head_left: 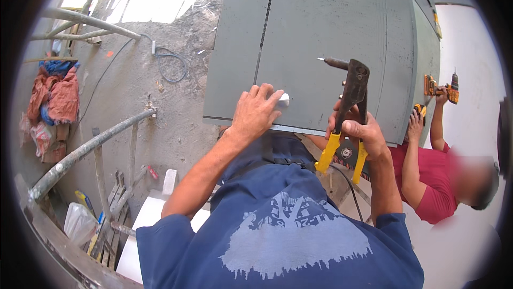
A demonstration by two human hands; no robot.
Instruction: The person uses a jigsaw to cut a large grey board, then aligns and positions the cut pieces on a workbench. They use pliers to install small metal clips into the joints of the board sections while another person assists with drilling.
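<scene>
My right hand (366,131) is wrapped round a hand riveter (354,94) with a black head and yellow handles. The handles stand apart, and a thin silver tip sticks out of the nose toward the left. My left hand (256,110) rests on a large grey panel (320,27), its fingers bent and spread. Beside the index fingertip and thumb is a small white piece (285,99) on the panel; whether they touch it is hard to tell. The riveter is held above the panel's near edge.
On the right a co-worker in a red shirt (422,176) holds a cordless drill (453,90); a yellow-and-black tool (420,110) is by their other hand. Metal scaffold pipes (96,142) stand at left. A cable (173,64) lies on the concrete floor, with rags (56,94) farther left.
</scene>
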